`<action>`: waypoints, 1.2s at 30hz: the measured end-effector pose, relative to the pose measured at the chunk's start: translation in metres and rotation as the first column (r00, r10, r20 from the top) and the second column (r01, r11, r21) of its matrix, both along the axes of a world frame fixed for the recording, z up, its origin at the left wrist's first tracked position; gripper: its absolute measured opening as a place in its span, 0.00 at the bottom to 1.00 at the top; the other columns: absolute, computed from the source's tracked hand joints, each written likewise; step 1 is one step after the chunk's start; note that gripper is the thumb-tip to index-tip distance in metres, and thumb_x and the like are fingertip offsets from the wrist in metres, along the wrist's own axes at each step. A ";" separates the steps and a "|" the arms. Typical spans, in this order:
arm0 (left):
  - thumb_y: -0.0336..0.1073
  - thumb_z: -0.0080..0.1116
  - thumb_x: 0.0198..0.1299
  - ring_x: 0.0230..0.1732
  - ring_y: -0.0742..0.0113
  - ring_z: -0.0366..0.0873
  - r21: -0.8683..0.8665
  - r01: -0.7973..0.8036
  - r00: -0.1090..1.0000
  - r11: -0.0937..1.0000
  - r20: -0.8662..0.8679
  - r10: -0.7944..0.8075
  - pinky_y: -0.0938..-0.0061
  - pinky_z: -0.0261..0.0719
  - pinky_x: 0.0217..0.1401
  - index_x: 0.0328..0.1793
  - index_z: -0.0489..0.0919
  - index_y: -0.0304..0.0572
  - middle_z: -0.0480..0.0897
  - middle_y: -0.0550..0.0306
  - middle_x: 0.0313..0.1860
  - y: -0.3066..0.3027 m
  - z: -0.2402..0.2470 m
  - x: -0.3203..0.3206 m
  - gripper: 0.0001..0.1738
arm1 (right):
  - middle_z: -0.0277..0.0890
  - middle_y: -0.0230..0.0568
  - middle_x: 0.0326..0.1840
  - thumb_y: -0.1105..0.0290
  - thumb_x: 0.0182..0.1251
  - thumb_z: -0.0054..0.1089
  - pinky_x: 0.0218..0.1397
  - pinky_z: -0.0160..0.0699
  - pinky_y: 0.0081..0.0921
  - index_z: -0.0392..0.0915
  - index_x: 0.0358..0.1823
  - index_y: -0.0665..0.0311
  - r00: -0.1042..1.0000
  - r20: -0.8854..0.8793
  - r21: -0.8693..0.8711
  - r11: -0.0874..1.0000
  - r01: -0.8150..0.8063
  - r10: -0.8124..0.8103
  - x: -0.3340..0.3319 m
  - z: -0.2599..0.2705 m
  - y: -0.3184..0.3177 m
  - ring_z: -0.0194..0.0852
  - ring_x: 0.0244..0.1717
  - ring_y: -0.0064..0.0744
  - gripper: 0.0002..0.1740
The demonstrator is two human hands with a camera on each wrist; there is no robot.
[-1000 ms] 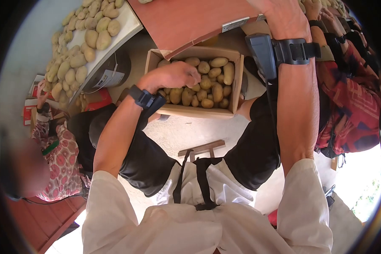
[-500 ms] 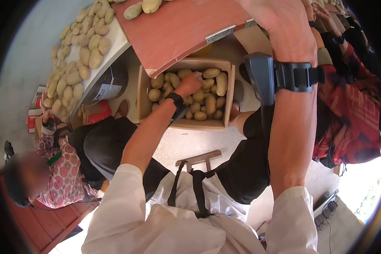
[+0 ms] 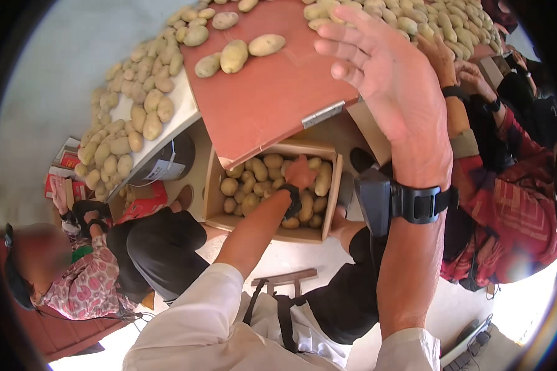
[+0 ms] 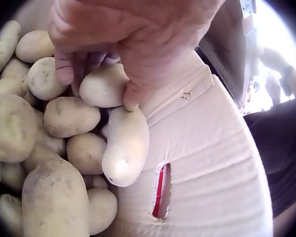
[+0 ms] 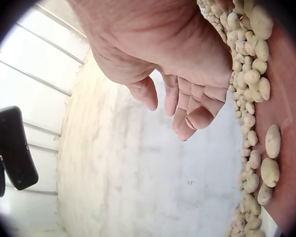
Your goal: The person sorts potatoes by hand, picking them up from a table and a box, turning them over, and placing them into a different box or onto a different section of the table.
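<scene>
My left hand [image 3: 300, 173] reaches into a cardboard box [image 3: 325, 232] filled with potatoes. In the left wrist view, its thumb and fingers pinch a pale potato [image 4: 104, 87] near the box wall, above a longer potato [image 4: 126, 148]. My right hand [image 3: 393, 93] is raised above the red tabletop [image 3: 260, 111], palm showing and fingers apart, holding nothing. Close by it on the tabletop lie a few loose potatoes [image 3: 234, 57].
Potatoes heap up on a white table [image 3: 182, 102] at the left and along the far side [image 3: 439, 21]. One corner of the red tabletop overhangs the box. People sit on both sides; another person's hand [image 3: 439, 59] is close beyond my right hand.
My left hand has gone from above the potatoes down among them, toward the box's right side. The head view has shifted, bringing my whole right hand and more of the tabletop into sight.
</scene>
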State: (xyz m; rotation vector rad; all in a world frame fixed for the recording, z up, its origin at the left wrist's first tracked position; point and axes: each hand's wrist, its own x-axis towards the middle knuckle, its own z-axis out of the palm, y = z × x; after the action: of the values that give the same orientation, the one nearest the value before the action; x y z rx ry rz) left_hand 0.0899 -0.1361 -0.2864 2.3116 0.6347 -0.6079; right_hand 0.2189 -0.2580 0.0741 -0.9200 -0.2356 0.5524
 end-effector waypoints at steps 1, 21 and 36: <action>0.48 0.67 0.61 0.65 0.33 0.78 -0.075 -0.012 0.998 0.997 -0.063 0.007 0.50 0.77 0.67 0.74 0.68 0.33 0.79 0.28 0.65 0.005 0.006 0.001 0.41 | 0.81 0.50 0.57 0.60 0.80 0.53 0.53 0.78 0.28 0.72 0.68 0.74 0.998 0.062 -0.061 0.998 0.019 -0.015 0.000 0.002 0.011 0.81 0.56 0.39 0.26; 0.46 0.59 0.74 0.38 0.71 0.80 -0.859 -0.352 0.811 0.370 -0.083 0.580 0.78 0.79 0.36 0.68 0.74 0.39 0.84 0.55 0.50 0.124 0.229 -0.090 0.24 | 0.80 0.50 0.60 0.59 0.80 0.53 0.53 0.77 0.27 0.68 0.73 0.75 0.999 0.048 -0.091 0.996 -0.010 0.014 0.000 0.007 0.128 0.79 0.58 0.38 0.30; 0.43 0.54 0.76 0.49 0.60 0.85 -0.665 -0.434 0.648 0.607 0.238 0.724 0.72 0.83 0.41 0.75 0.64 0.24 0.81 0.46 0.57 0.293 0.212 0.012 0.32 | 0.83 0.48 0.52 0.63 0.76 0.57 0.47 0.77 0.27 0.75 0.65 0.72 1.000 -0.011 -0.027 1.000 -0.012 0.012 0.000 0.001 0.145 0.82 0.52 0.37 0.23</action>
State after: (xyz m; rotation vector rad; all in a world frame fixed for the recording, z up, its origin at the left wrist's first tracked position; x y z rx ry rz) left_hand 0.1019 0.1573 -0.0749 1.4435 0.8012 0.1397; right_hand 0.2185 -0.1130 0.0756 -0.9422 -0.2244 0.5730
